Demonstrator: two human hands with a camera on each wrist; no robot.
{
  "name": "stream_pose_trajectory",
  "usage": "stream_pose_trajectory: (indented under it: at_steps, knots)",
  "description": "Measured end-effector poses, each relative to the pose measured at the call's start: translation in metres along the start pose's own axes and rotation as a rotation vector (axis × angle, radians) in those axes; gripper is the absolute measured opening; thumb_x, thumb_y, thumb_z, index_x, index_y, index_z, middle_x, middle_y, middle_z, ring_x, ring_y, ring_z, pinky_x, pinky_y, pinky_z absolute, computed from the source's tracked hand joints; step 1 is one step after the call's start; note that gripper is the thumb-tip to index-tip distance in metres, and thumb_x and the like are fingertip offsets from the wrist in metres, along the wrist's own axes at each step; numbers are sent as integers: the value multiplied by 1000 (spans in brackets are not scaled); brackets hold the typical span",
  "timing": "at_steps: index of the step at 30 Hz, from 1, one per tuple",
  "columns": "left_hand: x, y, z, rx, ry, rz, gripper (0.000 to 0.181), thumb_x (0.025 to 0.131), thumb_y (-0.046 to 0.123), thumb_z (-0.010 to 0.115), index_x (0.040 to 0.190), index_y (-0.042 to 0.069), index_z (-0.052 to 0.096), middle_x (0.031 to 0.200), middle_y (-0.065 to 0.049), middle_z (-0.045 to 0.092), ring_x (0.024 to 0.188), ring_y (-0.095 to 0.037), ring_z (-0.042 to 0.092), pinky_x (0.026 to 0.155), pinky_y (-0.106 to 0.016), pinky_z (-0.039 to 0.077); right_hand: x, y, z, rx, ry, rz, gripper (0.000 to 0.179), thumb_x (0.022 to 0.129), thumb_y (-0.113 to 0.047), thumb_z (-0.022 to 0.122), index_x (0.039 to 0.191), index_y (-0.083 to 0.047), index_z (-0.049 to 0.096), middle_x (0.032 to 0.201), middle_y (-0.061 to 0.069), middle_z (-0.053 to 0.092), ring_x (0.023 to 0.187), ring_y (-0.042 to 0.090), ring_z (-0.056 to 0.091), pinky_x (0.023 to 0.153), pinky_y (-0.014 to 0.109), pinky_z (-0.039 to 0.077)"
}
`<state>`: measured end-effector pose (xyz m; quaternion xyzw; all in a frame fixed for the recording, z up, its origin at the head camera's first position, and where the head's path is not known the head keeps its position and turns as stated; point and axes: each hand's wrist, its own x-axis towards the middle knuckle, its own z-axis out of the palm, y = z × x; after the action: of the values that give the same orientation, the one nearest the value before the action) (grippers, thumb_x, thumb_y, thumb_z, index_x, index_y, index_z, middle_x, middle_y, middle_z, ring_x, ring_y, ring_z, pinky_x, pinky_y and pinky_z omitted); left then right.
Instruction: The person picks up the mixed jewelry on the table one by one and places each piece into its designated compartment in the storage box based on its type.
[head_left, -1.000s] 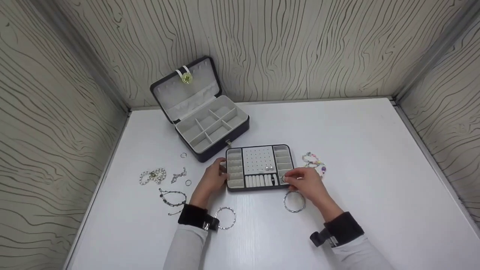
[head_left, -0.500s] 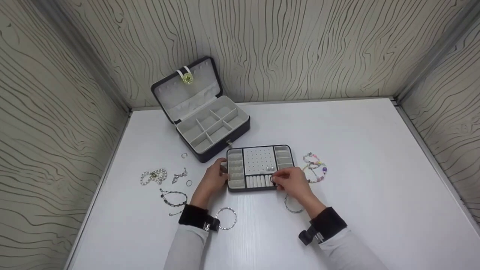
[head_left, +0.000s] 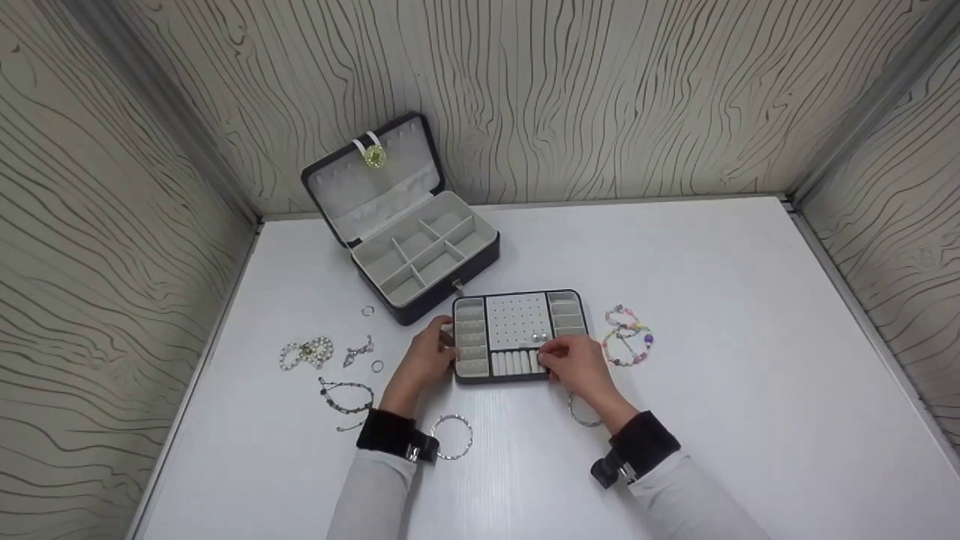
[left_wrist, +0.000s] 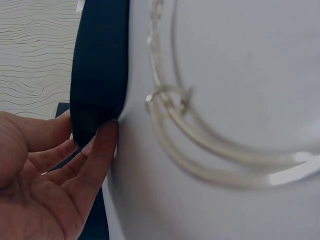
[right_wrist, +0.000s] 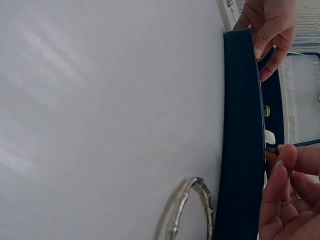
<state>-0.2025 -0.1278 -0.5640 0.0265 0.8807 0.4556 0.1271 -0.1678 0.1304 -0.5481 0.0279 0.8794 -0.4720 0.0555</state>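
Note:
A dark-edged jewelry tray [head_left: 517,322] lies flat on the white table. It has small side compartments, a holed earring panel with pearl earrings [head_left: 540,337], and a row of white ring rolls [head_left: 514,364]. My left hand [head_left: 429,354] grips the tray's left edge; in the left wrist view its fingers and thumb are around the tray's corner. My right hand [head_left: 581,366] is at the right end of the ring rolls, thumb and fingertips together. In the right wrist view those fingertips pinch a small dark ring [right_wrist: 270,150] beside a white roll. The hand hides most of the ring.
Behind the tray stands an open jewelry box [head_left: 427,251] with divided compartments. Silver bangles [head_left: 454,457] lie near both forearms. A pearl bracelet [head_left: 319,352], a dark beaded bracelet [head_left: 346,410] and small rings [head_left: 377,371] lie left; colorful beaded bracelets [head_left: 649,339] lie right.
My right hand has carried the ring left, from the tray's lower right compartment to the end of the ring rolls. My left hand has kept its grip on the tray edge.

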Motion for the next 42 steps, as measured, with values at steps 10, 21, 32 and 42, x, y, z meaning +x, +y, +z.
stream_pose_trajectory:
  at_steps: [10, 21, 32, 42]
  knots:
    - [0, 0, 0, 9, 10, 29, 55, 86, -4, 64, 138, 0, 45, 101, -14, 64, 91, -27, 60, 83, -42, 49, 2, 0, 2, -74, 12, -28, 3, 83, -8, 74, 85, -5, 74, 76, 0, 66, 64, 12, 60, 59, 29, 52]
    - [-4, 2, -1, 25, 5, 15, 54, 90, -1, 62, 141, 1, 43, 106, -13, 63, 89, -24, 57, 76, -39, 50, 3, 5, 5, -169, 33, -105, 4, 80, -11, 78, 80, -12, 74, 68, -6, 60, 64, 12, 54, 61, 31, 46]
    - [-2, 2, 0, 37, 2, -18, 57, 89, 0, 63, 142, 3, 43, 108, -12, 63, 93, -25, 60, 82, -41, 50, 0, 7, 5, -225, -4, -130, 4, 83, -10, 75, 86, -10, 76, 68, -6, 59, 64, 12, 52, 60, 31, 44]
    - [-2, 1, 0, 38, 7, 16, 55, 89, -1, 62, 141, 1, 44, 106, -13, 63, 92, -26, 60, 81, -42, 50, 1, 10, 1, -209, -38, -170, 8, 87, -7, 70, 87, -13, 76, 79, -3, 66, 72, 13, 57, 67, 35, 49]
